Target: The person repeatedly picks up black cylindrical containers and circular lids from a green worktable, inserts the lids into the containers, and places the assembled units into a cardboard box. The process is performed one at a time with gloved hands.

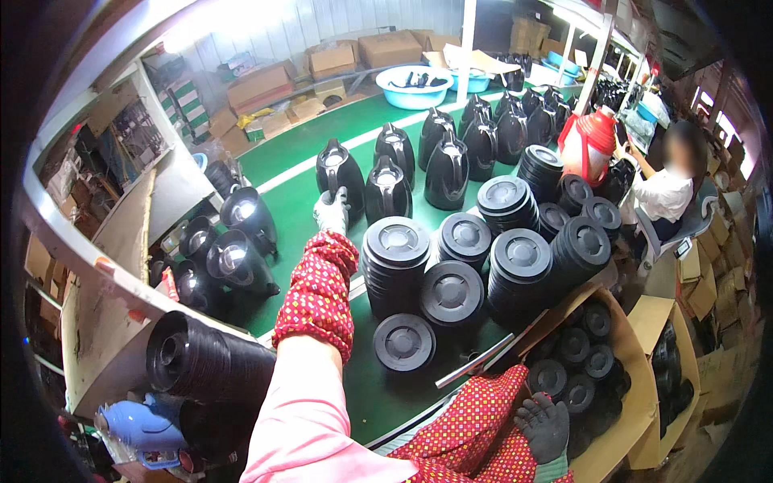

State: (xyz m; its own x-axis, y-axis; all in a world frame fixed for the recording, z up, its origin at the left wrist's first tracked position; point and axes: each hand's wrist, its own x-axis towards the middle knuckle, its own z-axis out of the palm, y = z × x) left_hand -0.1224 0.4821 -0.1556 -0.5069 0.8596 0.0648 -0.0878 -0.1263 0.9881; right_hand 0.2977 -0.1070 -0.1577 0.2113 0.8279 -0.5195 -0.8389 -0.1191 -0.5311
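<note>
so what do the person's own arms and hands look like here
The left hand wears a pale grey glove, the right hand a dark grey one with a paler cuff. Both arms have red oversleeves patterned with small yellow and white shapes; pink clothing shows above the left one.

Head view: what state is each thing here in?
Left hand: gloved, at a black jug, grip unclear
Right hand: gloved, grip unclear
Other black jugs: upright on green table
Black discs: mostly stacked
Cardboard box: open, holding similar discs
Blue basin: holding dark items
</note>
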